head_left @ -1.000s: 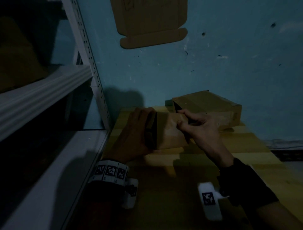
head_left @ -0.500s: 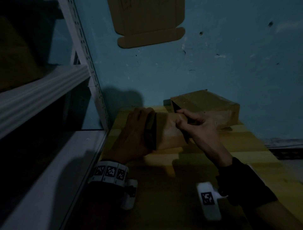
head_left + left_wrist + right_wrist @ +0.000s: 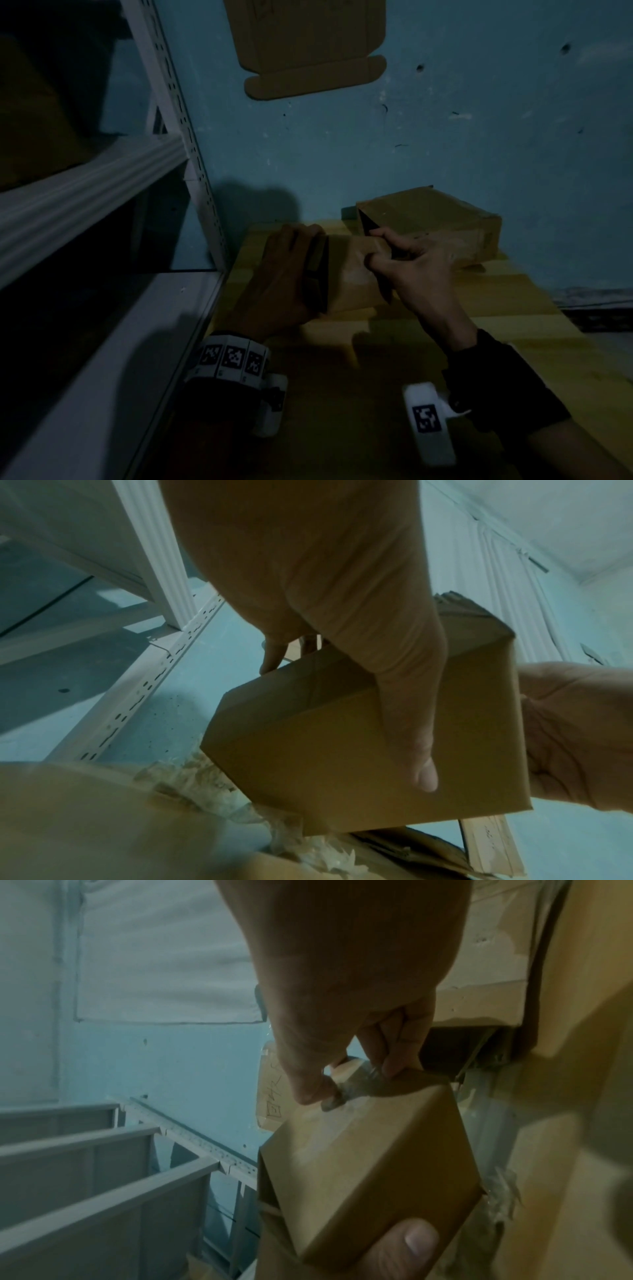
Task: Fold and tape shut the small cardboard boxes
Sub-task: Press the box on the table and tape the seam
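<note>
Your left hand (image 3: 284, 274) grips the left end of the small box (image 3: 352, 274), thumb stretched along one face and fingers (image 3: 274, 656) wrapped round the far edge, holding it just above the worktop (image 3: 479, 308). Your right hand (image 3: 418, 270) pinches a strip of clear tape (image 3: 356, 1085) between thumb and fingers (image 3: 394, 1058) at the box's right end, close in front of the larger box (image 3: 428, 219) against the wall. The risk, as I judge it, is the tape: it already looks crumpled where you hold it, and if you press it down like that it may wrinkle or stick to itself and leave the flap loose. Loosen the left grip and the box could twist, laying the tape askew. The light is dim, so the seam is hard to judge.
</note>
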`<control>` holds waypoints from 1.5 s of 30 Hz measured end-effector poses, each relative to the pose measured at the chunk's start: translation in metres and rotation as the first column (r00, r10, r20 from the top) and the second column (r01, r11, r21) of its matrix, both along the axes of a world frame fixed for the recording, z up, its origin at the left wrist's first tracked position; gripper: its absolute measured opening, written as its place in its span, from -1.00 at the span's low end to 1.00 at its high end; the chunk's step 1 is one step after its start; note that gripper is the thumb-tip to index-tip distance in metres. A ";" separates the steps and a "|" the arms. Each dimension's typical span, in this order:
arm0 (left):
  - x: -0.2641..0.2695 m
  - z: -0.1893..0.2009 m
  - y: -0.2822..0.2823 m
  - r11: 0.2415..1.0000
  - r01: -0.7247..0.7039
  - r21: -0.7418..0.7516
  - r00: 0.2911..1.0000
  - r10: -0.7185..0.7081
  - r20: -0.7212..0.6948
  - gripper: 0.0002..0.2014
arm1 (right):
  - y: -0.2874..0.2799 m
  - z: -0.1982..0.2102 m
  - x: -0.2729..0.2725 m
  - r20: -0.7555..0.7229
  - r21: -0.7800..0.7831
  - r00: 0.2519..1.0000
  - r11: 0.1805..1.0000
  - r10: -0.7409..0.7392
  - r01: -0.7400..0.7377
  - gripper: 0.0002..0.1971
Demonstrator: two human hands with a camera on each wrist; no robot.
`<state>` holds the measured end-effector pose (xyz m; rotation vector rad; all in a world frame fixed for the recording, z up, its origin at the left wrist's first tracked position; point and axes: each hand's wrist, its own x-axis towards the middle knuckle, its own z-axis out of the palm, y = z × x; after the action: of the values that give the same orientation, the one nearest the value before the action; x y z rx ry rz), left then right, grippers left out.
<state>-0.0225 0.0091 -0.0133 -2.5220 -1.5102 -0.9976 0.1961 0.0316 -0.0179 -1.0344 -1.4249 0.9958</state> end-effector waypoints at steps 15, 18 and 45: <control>0.001 0.000 -0.001 0.999 0.005 0.035 0.999 -0.006 0.031 -0.30 | -0.003 0.002 0.002 -0.069 -0.027 0.992 0.993 0.110 -0.112 -0.38; 0.001 0.001 -0.001 0.998 0.020 0.057 1.000 -0.021 0.023 -0.31 | -0.001 0.004 0.005 -0.066 -0.032 0.990 0.992 0.123 -0.125 -0.43; -0.004 -0.001 -0.001 0.999 0.034 0.000 0.996 -0.034 0.078 -0.30 | -0.003 0.009 0.011 -0.083 -0.105 0.975 0.971 0.205 -0.213 -0.46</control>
<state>-0.0262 0.0082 -0.0147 -2.5465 -1.4927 -1.1123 0.2066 0.0289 -0.0085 -0.9326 -1.4528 1.2673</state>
